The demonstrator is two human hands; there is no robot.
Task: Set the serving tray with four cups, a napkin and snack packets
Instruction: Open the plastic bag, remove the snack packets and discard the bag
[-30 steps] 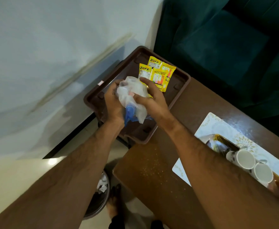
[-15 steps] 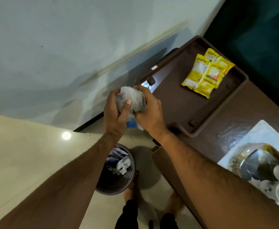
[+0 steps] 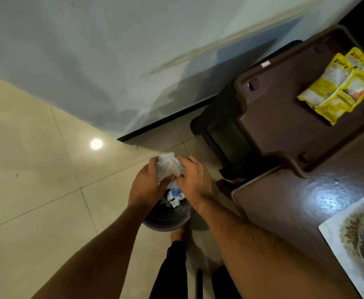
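A crumpled clear plastic wrapper [image 3: 168, 166] with a blue patch is held between my left hand [image 3: 147, 186] and my right hand [image 3: 195, 182], directly above a dark round waste bin [image 3: 170, 219] on the floor. The brown serving tray [image 3: 274, 117] lies at the upper right on the brown table, with yellow snack packets [image 3: 338, 87] in its far end. No cups are in view.
The bin holds crumpled white and blue waste. The brown table [image 3: 295, 203] runs along the right, with a patterned placemat [image 3: 336, 231] under a shiny object at the right edge. Beige floor tiles spread left, the wall rises behind, and my feet stand below the bin.
Both hands carried the crumpled wrapper off the tray, leftward and down, until they came over the bin. The view swung down, so the cups left the frame.
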